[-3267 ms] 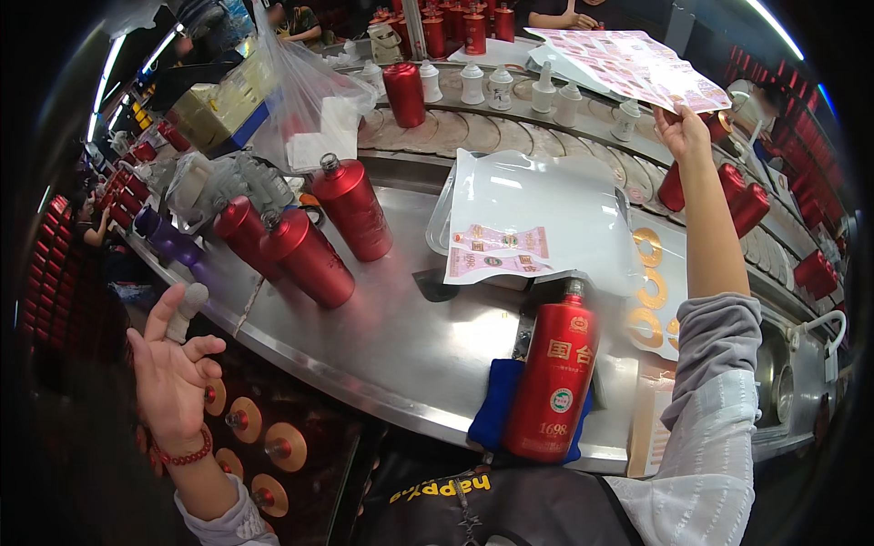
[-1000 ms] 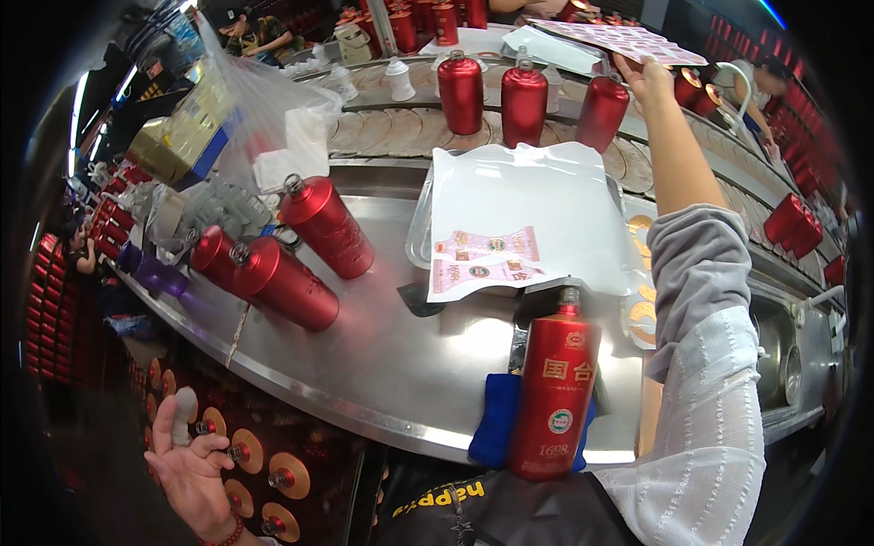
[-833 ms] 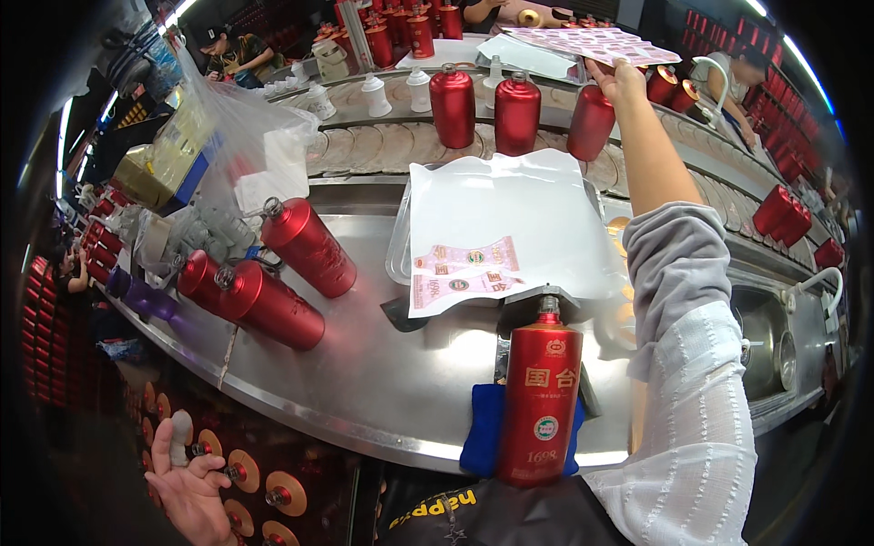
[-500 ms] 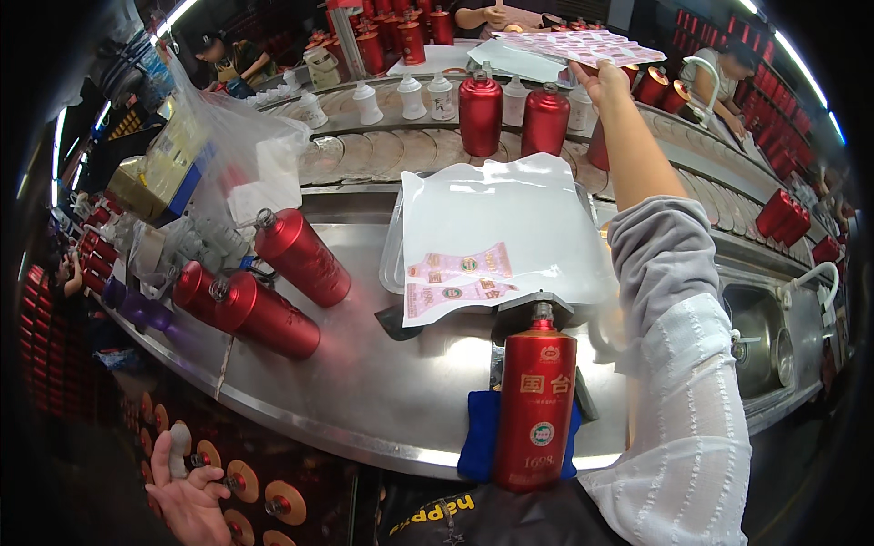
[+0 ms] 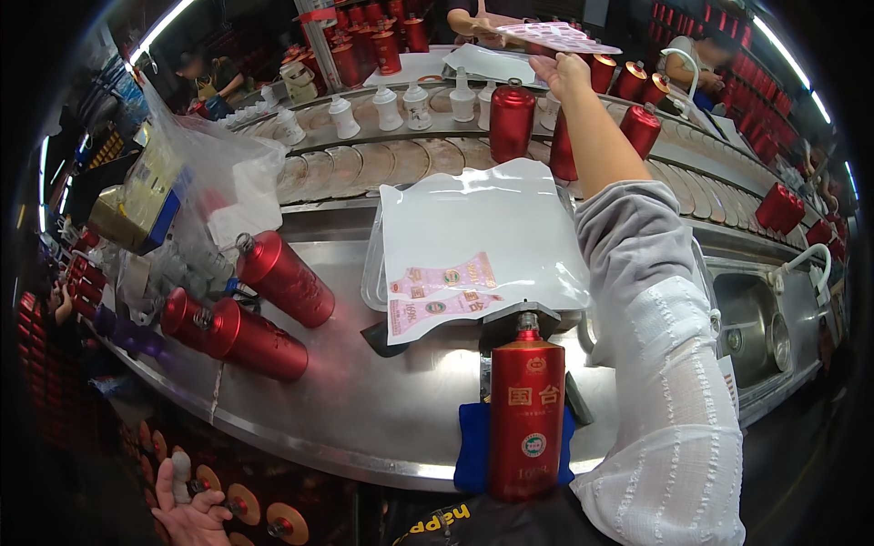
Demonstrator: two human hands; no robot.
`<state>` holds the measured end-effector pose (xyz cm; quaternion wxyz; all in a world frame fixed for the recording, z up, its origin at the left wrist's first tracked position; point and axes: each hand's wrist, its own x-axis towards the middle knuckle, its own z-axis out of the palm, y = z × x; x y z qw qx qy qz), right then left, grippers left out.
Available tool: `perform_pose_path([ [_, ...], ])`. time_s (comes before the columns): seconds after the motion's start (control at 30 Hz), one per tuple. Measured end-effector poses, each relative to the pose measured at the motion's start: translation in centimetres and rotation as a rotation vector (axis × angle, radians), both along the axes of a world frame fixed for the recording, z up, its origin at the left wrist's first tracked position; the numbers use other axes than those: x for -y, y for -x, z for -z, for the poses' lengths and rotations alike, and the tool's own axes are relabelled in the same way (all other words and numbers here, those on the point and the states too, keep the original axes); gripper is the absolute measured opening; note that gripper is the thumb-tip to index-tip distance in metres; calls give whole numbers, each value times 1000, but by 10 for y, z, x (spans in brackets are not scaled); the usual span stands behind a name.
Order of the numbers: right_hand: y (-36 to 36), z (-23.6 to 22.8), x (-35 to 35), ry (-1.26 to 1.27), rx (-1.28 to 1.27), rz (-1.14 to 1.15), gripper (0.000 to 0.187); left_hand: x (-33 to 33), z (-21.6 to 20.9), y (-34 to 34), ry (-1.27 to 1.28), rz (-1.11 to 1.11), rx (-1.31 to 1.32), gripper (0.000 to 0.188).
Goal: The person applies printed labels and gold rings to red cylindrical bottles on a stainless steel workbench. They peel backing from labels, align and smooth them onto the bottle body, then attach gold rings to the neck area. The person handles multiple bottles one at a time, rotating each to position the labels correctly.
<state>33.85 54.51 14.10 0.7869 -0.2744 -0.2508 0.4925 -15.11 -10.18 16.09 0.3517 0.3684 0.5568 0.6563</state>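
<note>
My right arm stretches far across the bench, and my right hand (image 5: 564,76) is open, palm up. It is just below the near edge of a sheet of pink labels (image 5: 560,38), and whether it touches the sheet is unclear. My left hand (image 5: 193,511) hangs low at the left, fingers loosely bent and apart, with a grey cover on one finger; it holds nothing. A red bottle (image 5: 526,409) stands upright before me against a blue cloth (image 5: 472,446). Beyond it, a white backing sheet (image 5: 482,214) with a few pink labels (image 5: 444,291) covers a clear tray (image 5: 374,264).
Three red bottles (image 5: 287,282) are at left on the metal bench (image 5: 364,400). A conveyor (image 5: 346,168) carries white bottles (image 5: 386,109) and red bottles (image 5: 512,123). A co-worker's hand (image 5: 487,32) is by the label sheet. A sink (image 5: 748,318) is at right. Bottles stand below my left hand.
My right hand and the label sheet have shifted left in view, and the hand now shows lower against the sheet. Conveyor bottles have moved right. My left hand is slightly lower.
</note>
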Motion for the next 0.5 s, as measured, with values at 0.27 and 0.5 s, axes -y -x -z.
perform_pose_path([
  [0.27,-58,-56,-69,-52,552,-288,27,-1,15,-4,-99,-32,-33,85],
  [0.5,178,-111,244,-512,1659,-548,18,9,50,-98,-145,92,-100,97],
])
